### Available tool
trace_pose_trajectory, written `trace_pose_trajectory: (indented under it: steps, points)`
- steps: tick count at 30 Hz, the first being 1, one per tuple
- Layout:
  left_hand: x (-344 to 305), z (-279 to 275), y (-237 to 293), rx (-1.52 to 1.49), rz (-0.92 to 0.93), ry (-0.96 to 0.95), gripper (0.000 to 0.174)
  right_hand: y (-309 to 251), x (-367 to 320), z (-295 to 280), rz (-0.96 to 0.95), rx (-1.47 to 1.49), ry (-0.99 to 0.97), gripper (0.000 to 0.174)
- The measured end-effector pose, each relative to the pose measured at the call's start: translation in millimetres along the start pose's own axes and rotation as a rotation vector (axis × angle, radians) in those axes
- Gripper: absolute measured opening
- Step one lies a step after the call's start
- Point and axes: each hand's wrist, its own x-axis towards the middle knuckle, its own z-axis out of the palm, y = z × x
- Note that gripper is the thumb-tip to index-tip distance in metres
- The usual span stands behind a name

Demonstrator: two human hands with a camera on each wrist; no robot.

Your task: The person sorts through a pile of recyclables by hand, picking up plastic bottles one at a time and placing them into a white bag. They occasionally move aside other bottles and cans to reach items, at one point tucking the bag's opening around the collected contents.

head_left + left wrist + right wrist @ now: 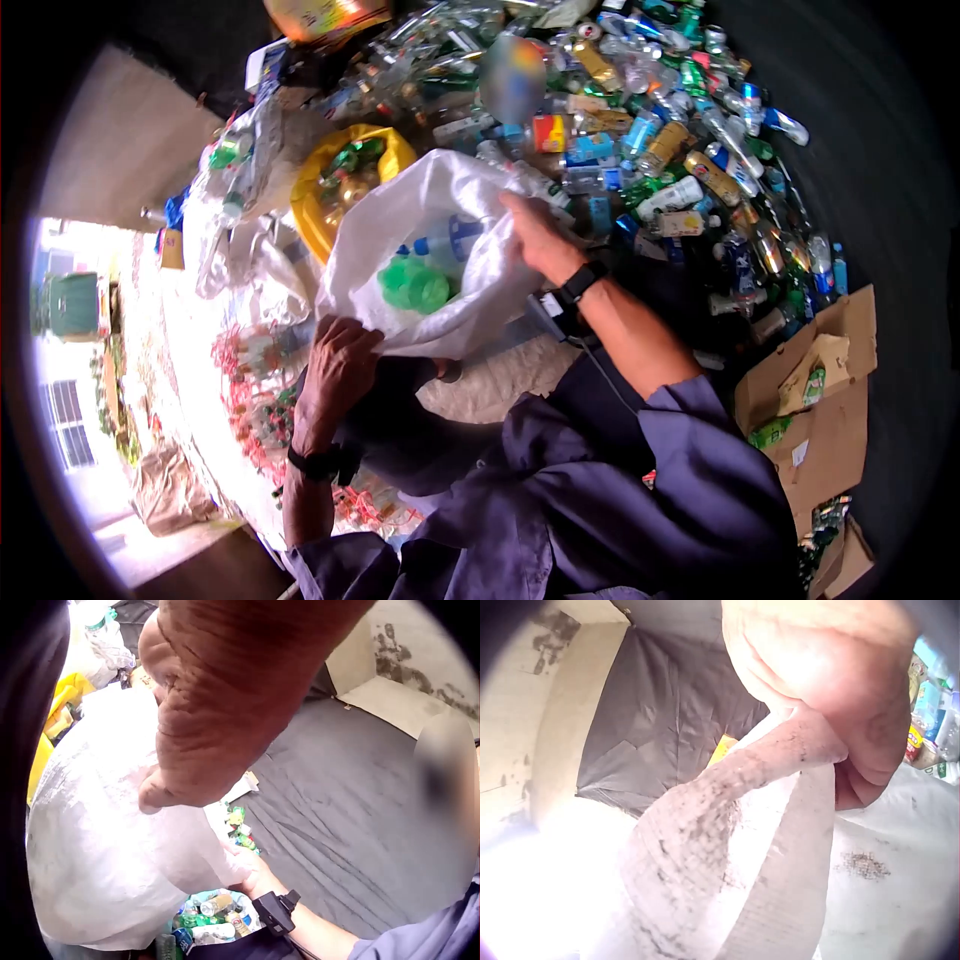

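Sack (365, 240) was mid-scene, mouth up, beside the yellow bag (305, 190), w/ green plastic (415, 285) and a blue bottle (464, 240) inside. L hand (343, 358) gripped its near-left rim, fingers curled over the edge; R hand (540, 238) pinched the right rim, fingers closed on the cloth — prob. set apart to keep the mouth wide, as the limp fabric would likely sag otherwise. Pile (670, 150) lay far right, box (835, 430) near right — why there, can't tell.
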Motion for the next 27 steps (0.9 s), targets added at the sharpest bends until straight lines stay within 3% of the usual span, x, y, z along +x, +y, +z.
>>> trace_pose_trajectory:
  steps: [2, 4, 5, 7, 10, 12, 13, 14, 16, 17, 22, 25, 27]
  points:
    - [-2.8, 4.4, 2.8, 0.015, 0.025, 0.039, 0.032, 5.9, -6.7, 9.3, -0.227, -0.020, 0.025, 0.038]
    - [-1.3, 2.4, 8.9, 0.010, 0.003, 0.027, 0.033, 6.8, -12.1, 9.6, -0.316, -0.124, 0.007, 0.038]
    - [-1.2, 3.4, 9.9, 0.005, -0.001, 0.031, 0.033, 0.9, -16.8, 11.1, -0.383, -0.313, 0.073, 0.040]
    - [-0.1, 5.1, 13.3, -0.002, 0.006, 0.030, 0.034, 5.9, -21.1, 18.4, -0.513, -0.349, 0.170, 0.047]
    - [3.3, 5.2, 17.2, 0.008, 0.001, 0.042, 0.033, 13.5, -3.4, 22.0, -0.537, -0.610, 0.368, 0.051]
    - [4.3, 7.4, 18.9, 0.015, -0.065, 0.026, 0.029, 7.5, -17.0, 24.4, -0.726, -0.689, 0.462, 0.054]
    - [4.2, 9.7, 17.2, 0.016, -0.058, 0.029, 0.029, 0.3, -21.7, 22.1, -0.604, -0.751, 0.396, 0.064]
    - [4.2, 11.6, 14.8, 0.018, -0.072, 0.043, 0.026, -0.6, -23.3, 21.1, -0.606, -0.748, 0.400, 0.064]
    - [4.1, 12.1, 14.0, 0.022, -0.080, 0.057, 0.023, -0.6, -27.0, 20.3, -0.759, -0.820, 0.538, 0.069]
    - [6.0, 10.0, 16.3, 0.016, -0.081, 0.061, 0.020, -4.4, -29.9, 17.5, -0.762, -0.792, 0.504, 0.073]
    - [9.4, 11.6, 21.5, -0.012, -0.115, 0.036, 0.013, -21.0, -45.9, 10.1, -1.045, -0.766, 0.434, 0.056]
    - [13.0, 12.4, 28.2, -0.005, -0.097, 0.035, 0.013, -51.4, -74.3, 0.1, -0.965, -0.462, 0.110, 0.040]
    - [14.5, 13.0, 30.2, 0.016, -0.091, 0.046, 0.013, -95.4, -102.5, -16.8, -0.924, -0.495, -0.074, 0.035]
